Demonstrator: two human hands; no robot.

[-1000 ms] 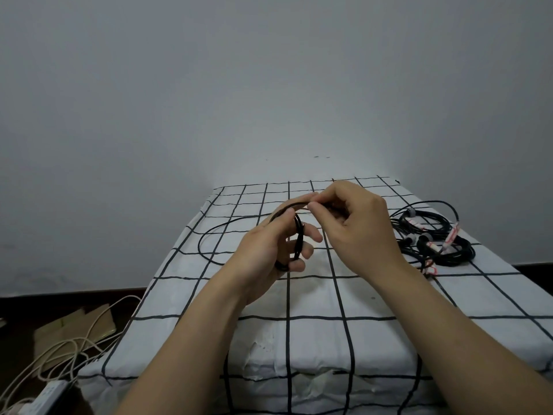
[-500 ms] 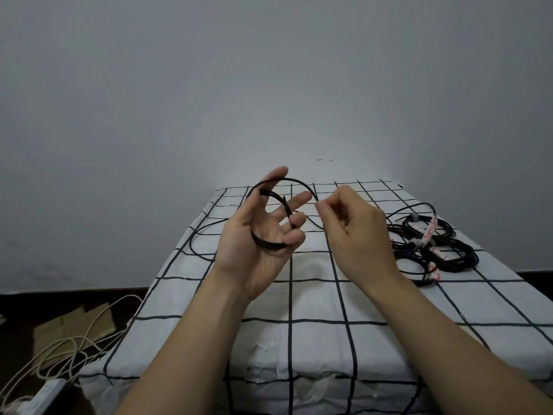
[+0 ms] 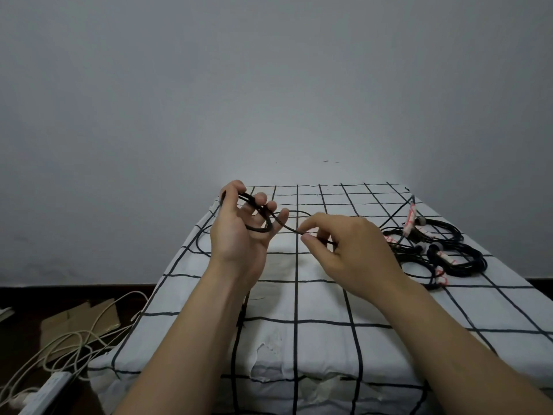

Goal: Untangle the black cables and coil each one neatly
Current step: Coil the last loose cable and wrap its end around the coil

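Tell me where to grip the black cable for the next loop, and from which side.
Probably the free strand of the black cable right of the loops in the left hand. Bring the grip from the right, where the right hand pinches it: that stretch hangs clear of the cloth.

In front of you stands a bed or table, which of the two you cannot tell, under a white cloth point(image 3: 329, 298) crossed by a black grid. The cloth is torn and ragged along the near edge. On its right side, well back from that edge, lies a pile of black cables point(image 3: 460, 260), loosely looped over one another and tied here and there with red-and-white tags point(image 3: 409, 218). Near the left edge, a slack arc of a loose black cable point(image 3: 198, 243) rests on the cloth. Down on the dark floor point(image 3: 18, 322) to your left lie flat cardboard point(image 3: 80, 320), a tangle of white cords point(image 3: 59, 345) and a white power strip point(image 3: 51, 387)
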